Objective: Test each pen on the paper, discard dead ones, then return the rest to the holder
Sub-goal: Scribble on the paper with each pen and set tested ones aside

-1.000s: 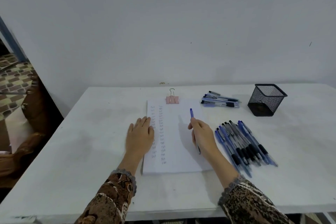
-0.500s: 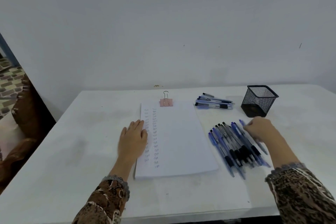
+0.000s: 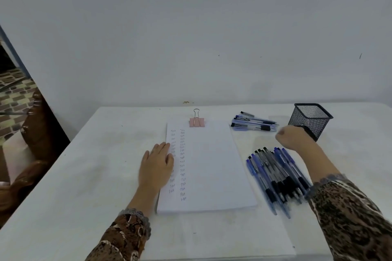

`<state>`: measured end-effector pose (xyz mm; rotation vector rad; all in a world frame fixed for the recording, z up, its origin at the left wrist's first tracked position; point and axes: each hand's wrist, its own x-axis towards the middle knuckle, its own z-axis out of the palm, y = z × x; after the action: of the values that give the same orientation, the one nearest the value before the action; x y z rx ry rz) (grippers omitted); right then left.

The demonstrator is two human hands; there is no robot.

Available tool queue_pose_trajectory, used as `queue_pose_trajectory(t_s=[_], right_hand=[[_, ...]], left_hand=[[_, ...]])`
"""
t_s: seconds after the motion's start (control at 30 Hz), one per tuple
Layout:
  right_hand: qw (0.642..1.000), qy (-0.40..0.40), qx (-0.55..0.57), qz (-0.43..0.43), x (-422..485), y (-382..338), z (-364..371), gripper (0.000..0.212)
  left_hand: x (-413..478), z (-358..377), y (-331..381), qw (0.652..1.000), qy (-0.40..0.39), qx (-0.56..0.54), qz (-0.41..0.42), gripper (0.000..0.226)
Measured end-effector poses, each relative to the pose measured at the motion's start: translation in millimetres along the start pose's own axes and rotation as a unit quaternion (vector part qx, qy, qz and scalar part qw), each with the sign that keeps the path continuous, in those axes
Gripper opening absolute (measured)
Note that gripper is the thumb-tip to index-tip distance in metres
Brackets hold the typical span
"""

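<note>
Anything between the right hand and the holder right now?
Nothing visible. The right hand is close beside the holder, at its near-left wall. The small pen pile lies to the hand's left and the big pile nearer the camera, both off that path.

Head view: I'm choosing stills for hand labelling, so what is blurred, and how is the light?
Head view: the right hand is smeared by motion blur, so its grip is unreadable; the left hand, flat on the paper, is sharp; the writing on the paper is soft; the light is even, with only faint shadows on the table.
</note>
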<state>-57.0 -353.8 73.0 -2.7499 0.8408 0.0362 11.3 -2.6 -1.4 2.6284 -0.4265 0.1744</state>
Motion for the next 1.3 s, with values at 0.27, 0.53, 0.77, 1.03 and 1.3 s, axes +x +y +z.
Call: queue_pose_trajectory(t_s=[0.27, 0.53, 0.77, 1.03, 1.3], right_hand=[[0.974, 0.015, -0.144, -0.173, 42.3, -46.1, 31.7, 0.035], [0.979, 0.064, -0.105, -0.162, 51.2, -38.7, 36.7, 0.023], [0.94, 0.014, 0.288, -0.184, 32.5, -58.0, -5.7, 0.017], [0.372, -0.158, 0.914, -0.042, -36.2, -117.6, 25.4, 0.067], [0.266, -0.085, 0.959, 0.054, -56.3, -134.3, 90.6, 0.044]], left_hand=[[1.9, 2.3, -0.4, 1.0, -0.007, -0.003, -0.011, 0.046], [3.1, 2.8, -1.4, 1.0, -0.008, -0.009, -0.016, 0.046], [2.4, 2.5, -2.6, 1.0, -0.015, -0.006, -0.014, 0.046], [2.2, 2.9, -3.5, 1.0, -0.01, -0.005, -0.006, 0.046], [2.8, 1.7, -2.8, 1.0, -0.022, -0.001, -0.003, 0.047]])
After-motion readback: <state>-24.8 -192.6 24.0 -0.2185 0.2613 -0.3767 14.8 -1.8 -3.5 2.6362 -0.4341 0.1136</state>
